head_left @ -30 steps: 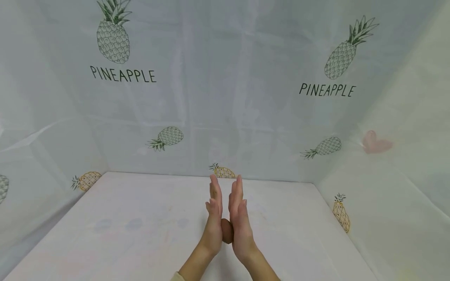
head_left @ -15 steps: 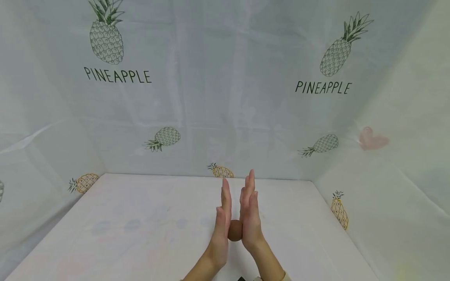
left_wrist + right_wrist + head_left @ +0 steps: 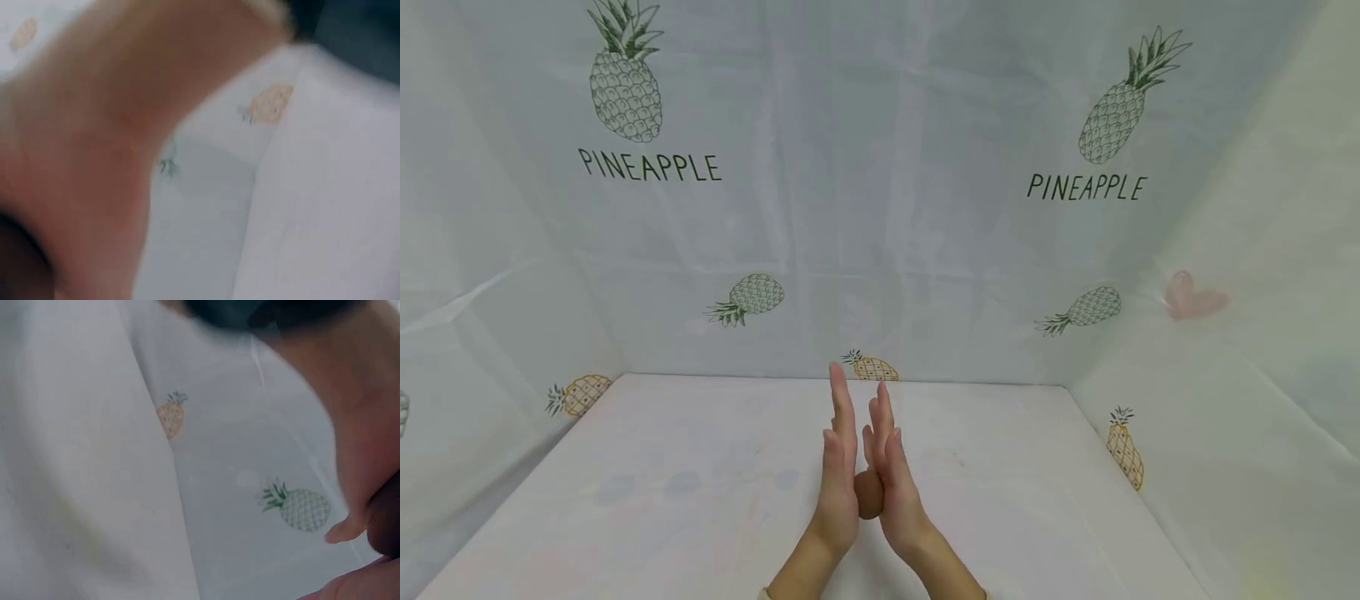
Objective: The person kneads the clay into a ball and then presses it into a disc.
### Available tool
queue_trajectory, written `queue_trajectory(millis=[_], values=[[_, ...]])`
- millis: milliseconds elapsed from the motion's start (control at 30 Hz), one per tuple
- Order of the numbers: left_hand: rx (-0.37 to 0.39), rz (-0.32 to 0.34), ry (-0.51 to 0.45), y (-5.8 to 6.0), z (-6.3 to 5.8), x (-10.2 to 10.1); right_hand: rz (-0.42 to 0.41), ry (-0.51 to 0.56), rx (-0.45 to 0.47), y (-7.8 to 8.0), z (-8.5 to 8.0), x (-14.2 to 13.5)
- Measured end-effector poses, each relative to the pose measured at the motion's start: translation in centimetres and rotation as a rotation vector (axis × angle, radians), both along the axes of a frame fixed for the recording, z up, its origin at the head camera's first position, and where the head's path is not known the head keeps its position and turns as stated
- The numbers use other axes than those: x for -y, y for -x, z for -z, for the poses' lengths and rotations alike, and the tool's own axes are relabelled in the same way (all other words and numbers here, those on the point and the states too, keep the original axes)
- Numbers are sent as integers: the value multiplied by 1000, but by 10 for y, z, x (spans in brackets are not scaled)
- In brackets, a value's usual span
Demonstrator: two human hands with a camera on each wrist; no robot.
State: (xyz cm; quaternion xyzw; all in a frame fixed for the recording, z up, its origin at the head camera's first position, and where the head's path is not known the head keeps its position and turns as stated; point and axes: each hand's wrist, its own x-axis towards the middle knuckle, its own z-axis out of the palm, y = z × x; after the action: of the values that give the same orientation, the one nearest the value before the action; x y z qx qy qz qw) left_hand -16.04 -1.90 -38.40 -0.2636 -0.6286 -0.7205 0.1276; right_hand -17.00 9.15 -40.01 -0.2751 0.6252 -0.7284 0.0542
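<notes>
A brown ball, smooth like clay or dough, (image 3: 869,497) sits between two upright palms in the head view. My left hand (image 3: 841,479) presses it from the left, fingers straight and pointing up and away. From the other side my right hand (image 3: 897,492) touches it, its fingers also straight. Both hands are held above the white table. Part of the dark brown ball (image 3: 22,265) shows at the lower left corner of the left wrist view. At the right edge of the right wrist view the ball (image 3: 384,525) appears against the palm.
The white table (image 3: 700,517) has faint bluish and pink stains. Behind it and at both sides hang pale sheets (image 3: 880,208) printed with pineapples, and a red heart (image 3: 1195,297) is on the right one.
The palms shift back and forth against each other, first moving right, then left. Now the left hand's fingers reach farther than the right's. The ball goes along between them, its outline varying from oval to round.
</notes>
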Motion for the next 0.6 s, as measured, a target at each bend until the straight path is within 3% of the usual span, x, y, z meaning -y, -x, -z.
queue_trajectory(millis=[167, 400, 600], values=[[62, -37, -2, 12, 6, 9, -7, -4, -35, -7, -3, 6], [41, -129, 54, 25, 17, 11, 37, 9, -68, -13, -9, 7], [37, -166, 141, 25, 24, 4, 81, 18, -73, -12, -14, 2]])
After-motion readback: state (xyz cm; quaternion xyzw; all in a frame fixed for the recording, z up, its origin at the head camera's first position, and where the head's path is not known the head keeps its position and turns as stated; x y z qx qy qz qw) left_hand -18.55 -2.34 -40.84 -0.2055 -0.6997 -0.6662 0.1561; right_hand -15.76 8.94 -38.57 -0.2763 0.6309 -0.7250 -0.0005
